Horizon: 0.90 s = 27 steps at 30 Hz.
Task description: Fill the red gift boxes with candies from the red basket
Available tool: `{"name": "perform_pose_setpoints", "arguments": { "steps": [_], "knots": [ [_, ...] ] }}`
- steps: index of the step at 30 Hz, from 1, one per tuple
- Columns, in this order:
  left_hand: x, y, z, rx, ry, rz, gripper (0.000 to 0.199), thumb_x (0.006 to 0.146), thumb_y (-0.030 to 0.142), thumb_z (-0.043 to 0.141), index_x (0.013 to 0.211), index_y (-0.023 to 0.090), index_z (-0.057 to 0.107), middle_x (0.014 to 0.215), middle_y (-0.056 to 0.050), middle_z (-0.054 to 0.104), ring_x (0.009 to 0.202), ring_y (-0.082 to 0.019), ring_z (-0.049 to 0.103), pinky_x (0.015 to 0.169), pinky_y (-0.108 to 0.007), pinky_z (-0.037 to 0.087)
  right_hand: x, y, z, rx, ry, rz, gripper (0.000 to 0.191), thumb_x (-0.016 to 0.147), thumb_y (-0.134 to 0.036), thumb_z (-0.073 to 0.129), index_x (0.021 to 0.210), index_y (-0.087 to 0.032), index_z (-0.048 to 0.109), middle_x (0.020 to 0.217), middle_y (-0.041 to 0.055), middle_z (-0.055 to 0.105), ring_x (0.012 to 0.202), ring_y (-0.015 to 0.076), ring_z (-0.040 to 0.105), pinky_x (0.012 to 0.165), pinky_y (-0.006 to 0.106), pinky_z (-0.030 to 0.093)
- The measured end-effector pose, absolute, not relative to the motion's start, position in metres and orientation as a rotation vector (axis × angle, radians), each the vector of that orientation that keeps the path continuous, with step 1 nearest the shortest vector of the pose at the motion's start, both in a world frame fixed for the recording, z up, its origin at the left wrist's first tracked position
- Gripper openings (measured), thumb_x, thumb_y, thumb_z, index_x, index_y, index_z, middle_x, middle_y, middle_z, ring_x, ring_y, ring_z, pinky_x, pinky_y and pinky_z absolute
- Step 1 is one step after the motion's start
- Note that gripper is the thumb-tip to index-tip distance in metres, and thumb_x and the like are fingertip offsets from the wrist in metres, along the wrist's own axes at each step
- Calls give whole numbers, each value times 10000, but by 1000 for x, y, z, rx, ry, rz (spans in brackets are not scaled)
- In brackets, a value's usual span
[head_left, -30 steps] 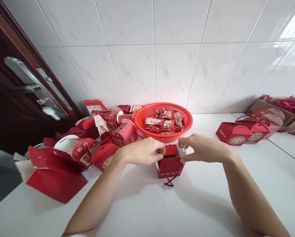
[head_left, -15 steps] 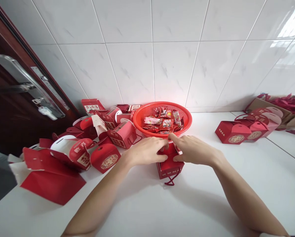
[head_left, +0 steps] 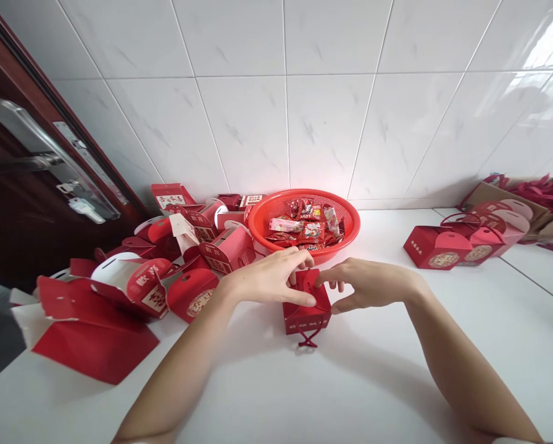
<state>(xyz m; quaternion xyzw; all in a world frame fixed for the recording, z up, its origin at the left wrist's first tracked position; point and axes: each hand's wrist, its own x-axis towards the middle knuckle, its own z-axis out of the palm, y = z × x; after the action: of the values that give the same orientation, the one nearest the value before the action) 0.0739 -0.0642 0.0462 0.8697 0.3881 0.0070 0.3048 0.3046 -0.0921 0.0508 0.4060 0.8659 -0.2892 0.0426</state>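
A small red box (head_left: 307, 320) stands on the white table in front of the basket, its top flaps folded inward and a dark red cord hanging down its near side. My left hand (head_left: 276, 277) lies over the box's left and upper part, fingers apart, the thumb across the top. At the box's right edge is my right hand (head_left: 362, 285), with thumb and fingers apart and fingertips by the top flap. Just behind them sits a red plastic basket (head_left: 257, 231) holding wrapped candies (head_left: 311, 231).
Many open red boxes (head_left: 100, 333) crowd the left side of the table. Several closed red boxes (head_left: 438, 248) stand at the right, beside a cardboard box (head_left: 503, 197) of dark red cords. A tiled wall is behind, and a door with keys at far left.
The box has shifted slightly left, and its top flaps lie flatter. My right hand has opened and drawn back a little to the right; my left thumb now reaches across the top.
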Motion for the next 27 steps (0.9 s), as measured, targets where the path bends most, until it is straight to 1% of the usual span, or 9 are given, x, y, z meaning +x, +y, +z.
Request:
{"name": "perform_pose_setpoints", "arguments": {
  "steps": [3,5,10,14,18,20,22,25,27],
  "knots": [
    [67,-60,47,2336,1000,30,416,833,289,650,1242,242,586,1293,-62,594,1048,-231,645,824,-320,518,302,-91,47,1248,2629,-868,282,913,-292,687,1188,-231,696,1108,74,723,1005,238,671,791,320,498],
    [66,-57,44,2373,1090,11,408,820,231,626,1227,237,610,1287,-65,607,1066,-238,647,856,-327,515,300,-90,45,1271,2633,-841,235,919,-290,684,1145,-224,696,1080,69,727,987,235,670,778,312,489],
    [71,-55,35,2379,1250,-112,331,840,349,661,1153,244,633,1195,-51,664,1157,-288,601,913,-365,487,292,-96,42,1344,2652,-660,192,939,-397,680,1003,-218,656,941,34,720,856,221,661,657,297,413],
    [73,-57,31,2313,1308,-121,281,843,378,663,1087,247,613,1199,-49,660,1153,-284,600,870,-361,491,275,-110,42,1456,2614,-412,337,918,-535,691,910,-206,618,844,30,700,720,214,649,575,298,330],
    [83,-63,25,2298,1334,-1,240,840,370,692,994,217,590,1142,-71,653,1101,-279,621,864,-365,501,256,-123,39,1667,2532,-268,468,888,-646,680,964,-192,598,873,66,713,734,250,689,553,303,306],
    [92,-67,21,2308,1307,91,193,854,352,691,907,206,575,1073,-71,658,1063,-276,637,863,-363,510,254,-128,33,1787,2494,-218,466,901,-631,673,1005,-185,585,902,89,719,767,268,707,565,306,324],
    [102,-72,16,2318,1239,193,158,880,322,662,850,203,562,1026,-69,651,1030,-269,653,862,-360,524,257,-131,27,1912,2423,-175,402,936,-567,650,1030,-184,571,912,103,715,781,274,714,570,305,331],
    [112,-76,8,2277,1049,310,71,907,271,606,887,206,587,1048,-62,633,1008,-243,680,876,-350,550,276,-133,19,2069,2295,-133,321,936,-484,622,1044,-189,559,934,102,704,787,270,711,562,298,294],
    [114,-76,5,2219,946,359,75,914,274,594,950,210,611,1103,-63,627,1000,-223,700,888,-339,568,298,-128,18,2168,2219,-133,351,904,-509,625,1036,-191,556,948,101,701,809,274,702,568,296,278]
  ]
}}
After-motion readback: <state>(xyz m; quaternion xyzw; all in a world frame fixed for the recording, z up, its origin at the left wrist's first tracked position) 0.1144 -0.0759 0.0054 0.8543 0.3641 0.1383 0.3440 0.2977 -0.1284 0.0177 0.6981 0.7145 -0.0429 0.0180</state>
